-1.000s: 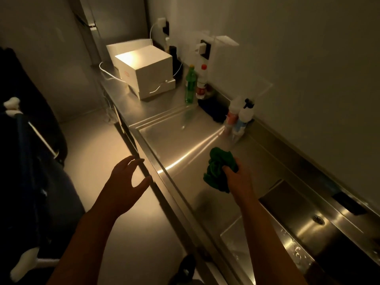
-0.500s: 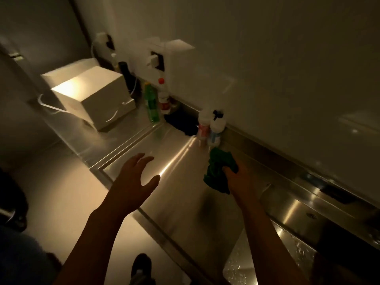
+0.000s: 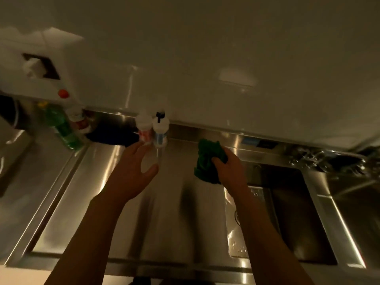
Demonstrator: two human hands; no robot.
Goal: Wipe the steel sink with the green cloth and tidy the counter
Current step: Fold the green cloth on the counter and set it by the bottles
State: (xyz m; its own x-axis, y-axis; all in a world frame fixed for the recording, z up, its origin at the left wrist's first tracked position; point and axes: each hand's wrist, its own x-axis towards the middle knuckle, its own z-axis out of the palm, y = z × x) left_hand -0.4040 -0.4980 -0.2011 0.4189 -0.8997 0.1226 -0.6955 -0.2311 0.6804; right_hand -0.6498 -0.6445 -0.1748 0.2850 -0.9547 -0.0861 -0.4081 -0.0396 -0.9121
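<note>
Green cloth (image 3: 206, 161), judged soft and limp, was gripped bunched by the right hand (image 3: 229, 171); left hand (image 3: 131, 171) was spread beside bottles (image 3: 160, 130).

Dimly lit utility kitchen or scullery; long steel counter (image 3: 92, 202) with a sunken sink basin (image 3: 287, 212) at its right end; 2 white-topped bottles (image 3: 159, 130) and a green bottle (image 3: 63, 130) along its back edge; plain pale wall (image 3: 205, 48) behind, with a socket box (image 3: 39, 66) mounted.
</note>
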